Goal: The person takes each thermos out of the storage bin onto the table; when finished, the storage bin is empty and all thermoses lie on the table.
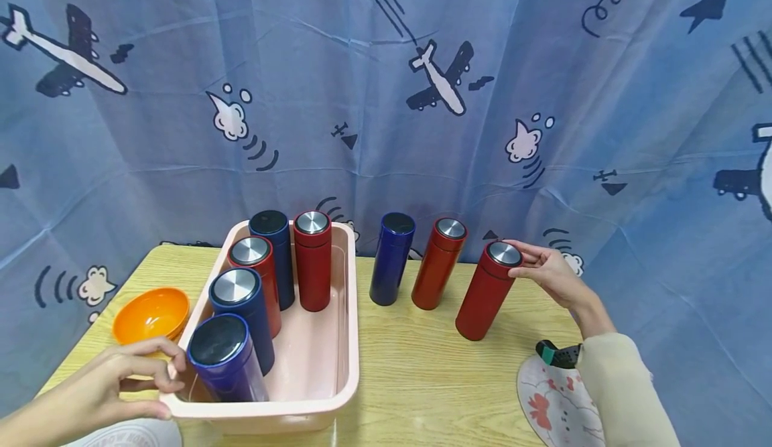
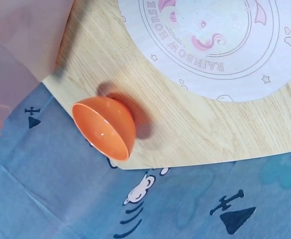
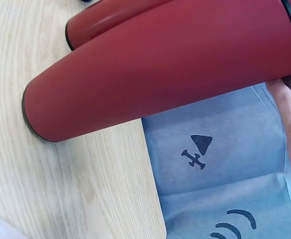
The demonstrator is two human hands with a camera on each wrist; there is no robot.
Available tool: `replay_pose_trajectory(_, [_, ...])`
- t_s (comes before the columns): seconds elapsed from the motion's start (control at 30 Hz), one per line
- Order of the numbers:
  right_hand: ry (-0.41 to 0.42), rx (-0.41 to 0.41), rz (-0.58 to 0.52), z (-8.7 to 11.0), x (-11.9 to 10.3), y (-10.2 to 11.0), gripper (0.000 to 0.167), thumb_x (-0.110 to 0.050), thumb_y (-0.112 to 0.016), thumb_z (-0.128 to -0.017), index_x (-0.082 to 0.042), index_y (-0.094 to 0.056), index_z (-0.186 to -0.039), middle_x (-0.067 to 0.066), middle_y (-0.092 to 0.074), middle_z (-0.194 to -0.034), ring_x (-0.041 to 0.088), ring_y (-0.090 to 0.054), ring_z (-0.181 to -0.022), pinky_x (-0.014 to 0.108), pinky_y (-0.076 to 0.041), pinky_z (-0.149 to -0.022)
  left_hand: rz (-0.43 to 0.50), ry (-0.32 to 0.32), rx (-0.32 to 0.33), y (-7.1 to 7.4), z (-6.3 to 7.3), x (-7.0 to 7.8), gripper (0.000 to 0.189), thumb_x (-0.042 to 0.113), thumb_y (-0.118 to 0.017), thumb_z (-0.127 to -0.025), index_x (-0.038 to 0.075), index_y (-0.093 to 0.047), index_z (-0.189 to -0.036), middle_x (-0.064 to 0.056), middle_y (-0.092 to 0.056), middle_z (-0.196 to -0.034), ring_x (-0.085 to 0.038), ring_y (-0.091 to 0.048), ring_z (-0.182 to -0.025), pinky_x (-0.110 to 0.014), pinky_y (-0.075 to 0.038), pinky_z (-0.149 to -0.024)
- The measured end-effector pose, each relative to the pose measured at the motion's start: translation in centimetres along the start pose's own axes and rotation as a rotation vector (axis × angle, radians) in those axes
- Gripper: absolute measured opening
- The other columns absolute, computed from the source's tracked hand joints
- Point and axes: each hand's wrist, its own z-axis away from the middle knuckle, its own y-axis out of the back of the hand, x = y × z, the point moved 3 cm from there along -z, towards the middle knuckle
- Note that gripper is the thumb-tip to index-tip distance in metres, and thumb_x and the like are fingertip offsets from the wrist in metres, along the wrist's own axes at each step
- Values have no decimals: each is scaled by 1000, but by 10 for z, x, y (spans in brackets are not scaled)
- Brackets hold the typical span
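At the near left corner of a pale pink plastic bin [image 1: 348,366], my left hand [image 1: 129,376] grips the rim between fingers and thumb. Inside the bin stand several thermos flasks, blue and red, including a shiny blue one [image 1: 238,366] beside that hand and a red one [image 1: 312,266] at the back. My right hand [image 1: 551,276] holds a matte red thermos flask [image 1: 485,296] near its silver-topped lid, on the table at right. In the right wrist view, this red flask [image 3: 160,69] fills the upper part, with the fingers at its lid end.
Left of the bin sits an orange bowl [image 1: 151,316] near the table edge. A blue flask [image 1: 392,263] and another red flask [image 1: 438,266] stand between bin and right hand. Round white printed mats [image 1: 557,393] [image 2: 210,64] lie at the front. A patterned blue curtain [image 1: 386,112] hangs behind.
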Motion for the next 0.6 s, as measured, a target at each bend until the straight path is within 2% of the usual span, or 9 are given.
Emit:
replay_pose_trajectory(0.2, [-23, -5, -36, -14, 5, 10, 53, 12, -60, -87, -7, -52, -136, -5, -68, -115, 8, -63, -106, 19, -50, -90, -10, 9, 10, 0, 0, 1, 39, -9, -79, -68, 18, -62, -90, 0, -54, -107, -8, -58, -93, -15, -54, -74])
replay_pose_trajectory(0.4, [-65, -46, -27, -28, 12, 21, 55, 8, -55, -92, -7, -42, -143, -7, -66, -118, 7, -61, -109, 19, -49, -91, -26, 4, 11, 0, -1, 1, 39, -8, -79, -67, 19, -62, -90, 1, -54, -107, -8, -57, -93, -14, -53, -74])
replay_pose_trajectory(0.6, [-122, -169, -60, -42, 20, 36, 56, 8, -48, -96, -13, -37, -147, -9, -61, -127, 6, -56, -118, 22, -47, -96, -9, -5, -4, 0, -2, 1, 37, -8, -79, -68, 18, -62, -89, 0, -53, -107, -9, -57, -93, -15, -53, -75])
